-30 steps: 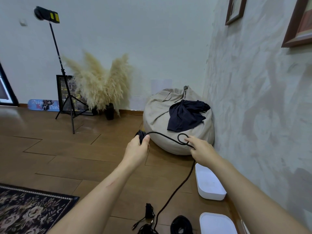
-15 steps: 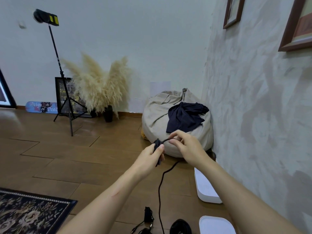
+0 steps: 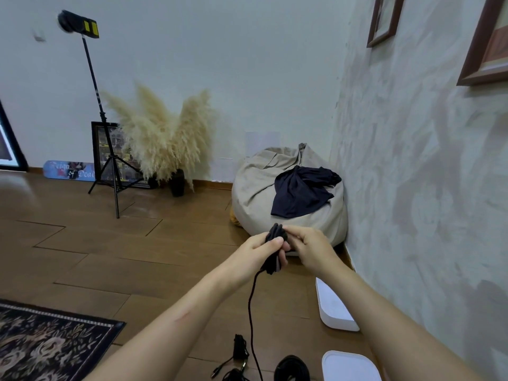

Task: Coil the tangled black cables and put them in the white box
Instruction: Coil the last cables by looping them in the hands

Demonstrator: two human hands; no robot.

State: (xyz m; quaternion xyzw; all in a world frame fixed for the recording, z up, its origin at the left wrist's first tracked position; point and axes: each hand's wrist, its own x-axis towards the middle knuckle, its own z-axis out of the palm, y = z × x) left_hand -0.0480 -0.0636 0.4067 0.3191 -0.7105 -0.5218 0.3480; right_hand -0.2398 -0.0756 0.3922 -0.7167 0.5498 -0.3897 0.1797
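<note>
Clasping the black cable bundle point(image 3: 275, 234) in the left hand point(image 3: 254, 254), pinching its top with the right hand point(image 3: 312, 250); likely to unravel if the dangling tail point(image 3: 250, 312) snags.

A home living room: wood plank floor point(image 3: 115, 259), beige beanbag point(image 3: 264, 193) in the corner, pampas grass point(image 3: 165, 138), patterned rug point(image 3: 41, 345), framed pictures point(image 3: 492, 42).

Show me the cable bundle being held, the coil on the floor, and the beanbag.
cable bundle point(image 3: 276, 231), head view, top loops
coil on the floor point(image 3: 292, 361), head view, top arc
beanbag point(image 3: 255, 188), head view, bare left side
</note>
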